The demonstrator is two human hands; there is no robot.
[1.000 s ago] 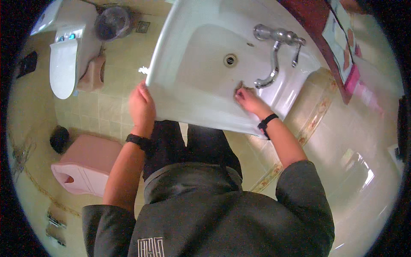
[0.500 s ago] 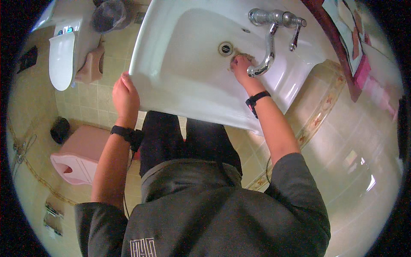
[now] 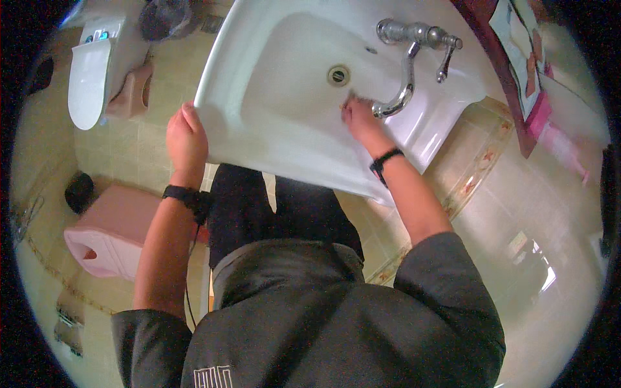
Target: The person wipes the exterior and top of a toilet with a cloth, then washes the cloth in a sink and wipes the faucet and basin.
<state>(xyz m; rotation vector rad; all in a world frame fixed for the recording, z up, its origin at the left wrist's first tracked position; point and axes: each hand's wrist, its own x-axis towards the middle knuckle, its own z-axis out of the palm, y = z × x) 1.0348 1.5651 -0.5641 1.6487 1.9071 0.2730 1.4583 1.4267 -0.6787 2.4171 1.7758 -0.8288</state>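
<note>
Inside the white washbasin (image 3: 275,84), below and right of the drain (image 3: 338,75), a small grey-brown pad (image 3: 353,96) is held at the fingertips of the right hand (image 3: 359,121). Fingers are curled together on it; the pad is mostly covered and motion-blurred, material unclear. The hand is placed just beside the spout end of the chrome faucet (image 3: 407,81), whose lever is mounted on the right. At the basin's left edge, the left hand (image 3: 187,134) is set against the outer rim, fingers bent, thumb uppermost; whether the rim is clamped cannot be told, as the fingertips are partly hidden. Black bands are worn on both wrists. A dark grey shirt (image 3: 323,323) and black trousers (image 3: 278,207) are seen below. To the left, a pink stool (image 3: 116,226) is placed on the tiled floor (image 3: 158,145), with a white toilet (image 3: 89,87) seen further up and a bin (image 3: 166,21) beside it, partly cut off by the upper edge.
</note>
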